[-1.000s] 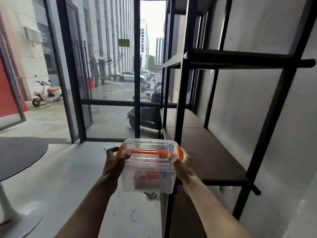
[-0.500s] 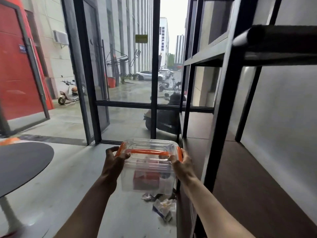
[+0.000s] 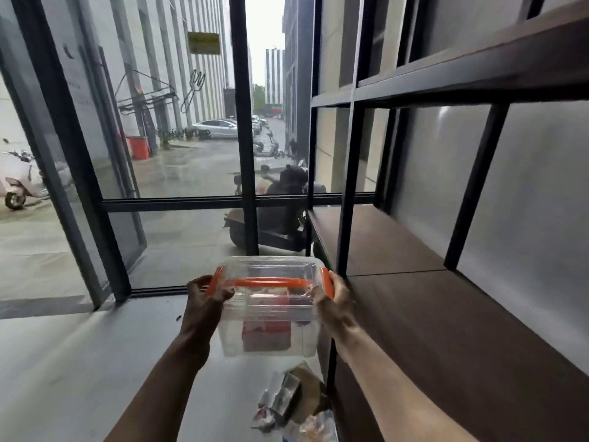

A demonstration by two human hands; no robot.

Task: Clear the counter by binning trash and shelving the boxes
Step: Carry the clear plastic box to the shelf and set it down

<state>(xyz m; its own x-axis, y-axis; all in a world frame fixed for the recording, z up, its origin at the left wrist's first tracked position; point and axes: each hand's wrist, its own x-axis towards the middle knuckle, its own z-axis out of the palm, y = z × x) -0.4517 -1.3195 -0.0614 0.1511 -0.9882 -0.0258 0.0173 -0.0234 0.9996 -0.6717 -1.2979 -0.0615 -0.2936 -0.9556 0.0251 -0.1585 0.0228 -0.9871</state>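
A clear plastic box point(image 3: 271, 314) with orange clips and an orange handle hangs in the air between my two hands. Something red lies inside it. My left hand point(image 3: 204, 298) grips its left end and my right hand point(image 3: 334, 301) grips its right end. The box is just left of the dark wooden shelf point(image 3: 430, 320) of a black metal rack, level with the shelf's front edge and not resting on it.
A black upright post point(image 3: 345, 193) of the rack stands right behind my right hand. A higher shelf board point(image 3: 478, 74) runs overhead. Crumpled wrappers and trash point(image 3: 293, 406) lie on the grey floor below the box. A glass wall with black frames point(image 3: 245, 122) closes the far side.
I have stepped closer to the rack and the window. The box stays gripped in both hands, now nearer the shelf's front edge. The round table at left has left the view.
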